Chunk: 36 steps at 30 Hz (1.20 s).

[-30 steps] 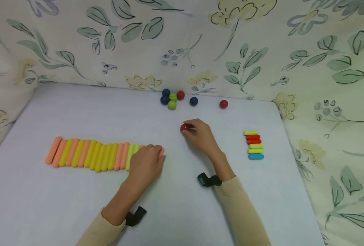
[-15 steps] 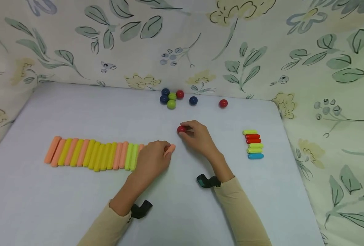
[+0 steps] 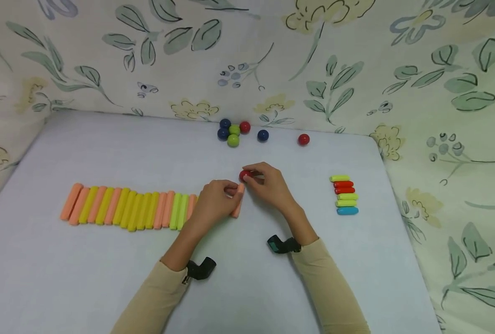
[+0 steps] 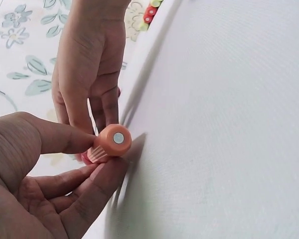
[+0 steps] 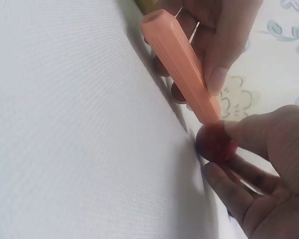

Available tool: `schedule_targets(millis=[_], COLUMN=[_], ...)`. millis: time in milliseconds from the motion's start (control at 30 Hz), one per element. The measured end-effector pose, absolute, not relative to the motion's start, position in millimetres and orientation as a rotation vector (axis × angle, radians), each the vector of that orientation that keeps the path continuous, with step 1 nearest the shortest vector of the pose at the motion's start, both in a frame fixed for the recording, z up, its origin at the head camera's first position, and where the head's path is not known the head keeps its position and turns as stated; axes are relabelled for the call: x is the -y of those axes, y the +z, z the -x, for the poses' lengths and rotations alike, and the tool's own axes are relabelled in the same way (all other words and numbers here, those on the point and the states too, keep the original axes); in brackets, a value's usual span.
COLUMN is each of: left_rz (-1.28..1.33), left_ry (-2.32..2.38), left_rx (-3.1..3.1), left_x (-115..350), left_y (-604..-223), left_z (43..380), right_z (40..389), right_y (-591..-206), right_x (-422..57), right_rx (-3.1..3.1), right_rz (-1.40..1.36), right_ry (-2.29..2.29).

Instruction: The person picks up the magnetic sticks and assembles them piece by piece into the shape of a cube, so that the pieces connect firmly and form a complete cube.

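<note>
My left hand (image 3: 211,204) pinches a peach-coloured ribbed rod (image 3: 237,206) between thumb and fingers. A round metallic disc shows in the rod's near end (image 4: 118,138) in the left wrist view. Close by, my right hand (image 3: 272,188) holds a small red ball (image 3: 244,176) between thumb and fingertips. The right wrist view has the rod (image 5: 182,64) slanting down so that its far end meets the red ball (image 5: 216,144). Part of the row of long rods (image 3: 136,209), in peach, yellow and light green, is hidden behind my left hand.
Several blue, green and red balls (image 3: 233,140) cluster at the table's back edge. A lone blue ball (image 3: 263,135) and another red ball (image 3: 303,139) lie to their right. Short yellow, red and blue rods (image 3: 347,197) are stacked at the right of the white table (image 3: 105,278).
My left hand has drawn the peach rod away from the row, rightward and up to the red ball, swinging it more upright. The right hand has shifted slightly left with the ball.
</note>
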<state>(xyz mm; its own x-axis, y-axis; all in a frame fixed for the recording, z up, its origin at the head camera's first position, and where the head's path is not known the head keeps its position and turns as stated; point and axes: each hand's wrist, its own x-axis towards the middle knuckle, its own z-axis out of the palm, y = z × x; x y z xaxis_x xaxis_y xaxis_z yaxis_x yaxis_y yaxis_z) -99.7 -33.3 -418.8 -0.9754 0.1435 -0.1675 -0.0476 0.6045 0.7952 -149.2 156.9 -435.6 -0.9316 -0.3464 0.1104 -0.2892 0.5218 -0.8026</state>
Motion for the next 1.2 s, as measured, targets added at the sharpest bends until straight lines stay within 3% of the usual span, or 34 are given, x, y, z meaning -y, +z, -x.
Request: schedule_targets(millis=[1200], left_rz=[-0.035], left_ry=[1.433], left_rx=[-2.572], left_x=[36.6], left_y=[-423.9], left_z=[97.6], right_z=[146.8], right_y=[-437.5], right_x=[-151.2], right_rx=[-2.611], right_rz=[0.611], right_ry=[-1.379])
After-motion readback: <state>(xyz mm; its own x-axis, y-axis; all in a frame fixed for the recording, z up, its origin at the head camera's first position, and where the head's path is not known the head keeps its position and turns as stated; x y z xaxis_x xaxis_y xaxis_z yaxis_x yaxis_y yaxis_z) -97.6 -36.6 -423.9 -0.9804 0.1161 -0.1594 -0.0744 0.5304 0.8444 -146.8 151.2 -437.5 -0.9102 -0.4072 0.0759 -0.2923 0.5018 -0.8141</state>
